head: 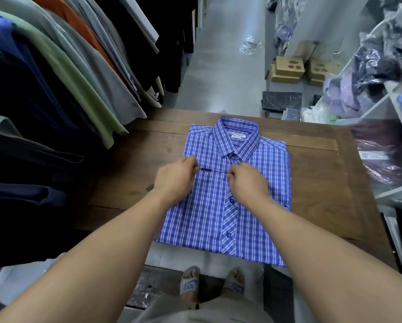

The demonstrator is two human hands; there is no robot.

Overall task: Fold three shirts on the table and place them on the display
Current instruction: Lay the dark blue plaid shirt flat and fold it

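Hanging clothes point(55, 66) to the left of the shirt. Left hand point(175, 180), at the shirt's left edge, pinches one end of a thin black cord point(212, 171). Folded blue checked shirt point(207, 217) flat on the wooden table point(323, 183). Right hand point(247, 180), below the collar, pinches the cord's other end. Shelves point(381, 106) of bagged clothes to the shirt's right.

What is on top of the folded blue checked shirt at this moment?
On the shirt, the left hand and the right hand pinch a thin black cord stretched between them. What its ends attach to is covered by the hands.
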